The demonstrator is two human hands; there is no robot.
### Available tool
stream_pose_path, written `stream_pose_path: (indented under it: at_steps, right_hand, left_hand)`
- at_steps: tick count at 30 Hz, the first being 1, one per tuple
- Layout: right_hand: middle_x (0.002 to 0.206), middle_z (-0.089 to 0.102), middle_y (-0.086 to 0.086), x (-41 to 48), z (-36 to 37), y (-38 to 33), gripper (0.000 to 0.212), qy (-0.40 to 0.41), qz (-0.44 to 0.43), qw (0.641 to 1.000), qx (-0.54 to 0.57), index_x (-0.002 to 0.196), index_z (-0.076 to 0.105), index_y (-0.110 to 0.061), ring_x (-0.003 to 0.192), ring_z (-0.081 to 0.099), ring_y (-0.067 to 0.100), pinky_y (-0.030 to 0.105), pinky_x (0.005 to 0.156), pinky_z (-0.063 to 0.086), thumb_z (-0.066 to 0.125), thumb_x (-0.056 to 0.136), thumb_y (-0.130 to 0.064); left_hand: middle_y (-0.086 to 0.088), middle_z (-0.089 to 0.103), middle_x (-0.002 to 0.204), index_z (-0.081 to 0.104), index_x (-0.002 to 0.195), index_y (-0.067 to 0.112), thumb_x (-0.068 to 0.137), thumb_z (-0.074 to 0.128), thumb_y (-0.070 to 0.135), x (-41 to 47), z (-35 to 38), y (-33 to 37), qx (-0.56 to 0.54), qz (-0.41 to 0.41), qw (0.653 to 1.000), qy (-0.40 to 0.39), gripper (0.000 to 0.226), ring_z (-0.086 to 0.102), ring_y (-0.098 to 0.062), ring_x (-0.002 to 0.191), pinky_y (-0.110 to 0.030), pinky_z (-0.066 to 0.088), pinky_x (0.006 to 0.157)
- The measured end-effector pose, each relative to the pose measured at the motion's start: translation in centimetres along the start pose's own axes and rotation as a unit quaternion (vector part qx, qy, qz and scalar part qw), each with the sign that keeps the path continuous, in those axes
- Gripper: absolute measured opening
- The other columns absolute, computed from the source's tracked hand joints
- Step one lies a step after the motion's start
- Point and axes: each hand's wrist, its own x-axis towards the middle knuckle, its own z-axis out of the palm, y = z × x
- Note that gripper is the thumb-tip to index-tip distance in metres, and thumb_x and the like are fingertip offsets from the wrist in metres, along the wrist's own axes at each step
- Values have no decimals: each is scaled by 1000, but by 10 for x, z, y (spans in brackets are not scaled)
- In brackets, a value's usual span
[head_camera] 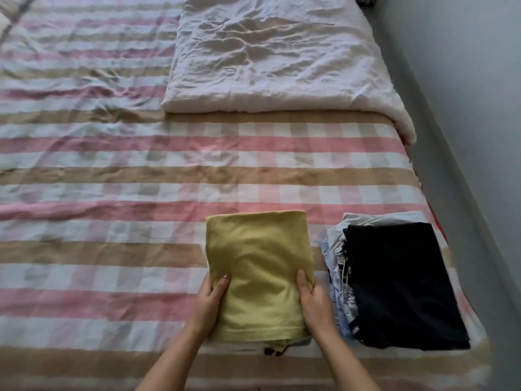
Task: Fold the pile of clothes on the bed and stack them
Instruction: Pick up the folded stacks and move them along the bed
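The yellow-green garment (pixel 259 275), folded into a neat upright rectangle, lies on the bed (pixel 112 221) close to the near edge. The left hand (pixel 210 300) grasps its left side and the right hand (pixel 313 300) grasps its right side, each with a thumb or finger on top of the cloth and the rest curled round the edge. It looks like soft, light knit fabric: limp, not slippery, nothing fragile, but likely to sag in the middle and lose its folds if lifted by one corner. Holding it at both sides, low down as the hands do here, with fingers slipped beneath the layers, seems the soundest way to carry it flat. Something dark and a pale edge peek out under its near hem; what they are cannot be told. Just beside it on the right sits the stack of folded clothes (pixel 337 249), pale blue and white layers with a black garment (pixel 400 283) on top, slightly askew, so a new piece should be set down squarely. The bed is covered with a pink, tan and white checked sheet (pixel 253 170), soft and a little creased. A folded white duvet (pixel 267 57) lies at the far end, and a plain grey wall (pixel 465 80) runs along the right side.
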Motion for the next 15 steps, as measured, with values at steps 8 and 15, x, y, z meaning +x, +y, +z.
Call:
stream_pose_path:
  at_steps: [8, 15]
  right_hand:
    - [113, 64, 15, 30, 16, 31, 39, 30, 14, 999, -27, 114, 59, -5, 108, 56, 28, 16, 67, 29, 39, 97, -34]
    - [124, 58, 19, 47, 17, 37, 47, -16, 88, 993, -75, 123, 52, -5, 116, 52, 32, 26, 84, 35, 38, 96, -42]
  left_hand:
    - [10, 58, 113, 48, 118, 24, 93, 48, 17, 37, 5, -42, -8, -23, 1000, -10, 26, 55, -11, 108, -29, 43, 92]
    - [3, 47, 130, 34, 128, 25, 95, 48, 21, 42, 10, -43, 46, -65, 996, -31, 37, 43, -19, 124, -25, 35, 95]
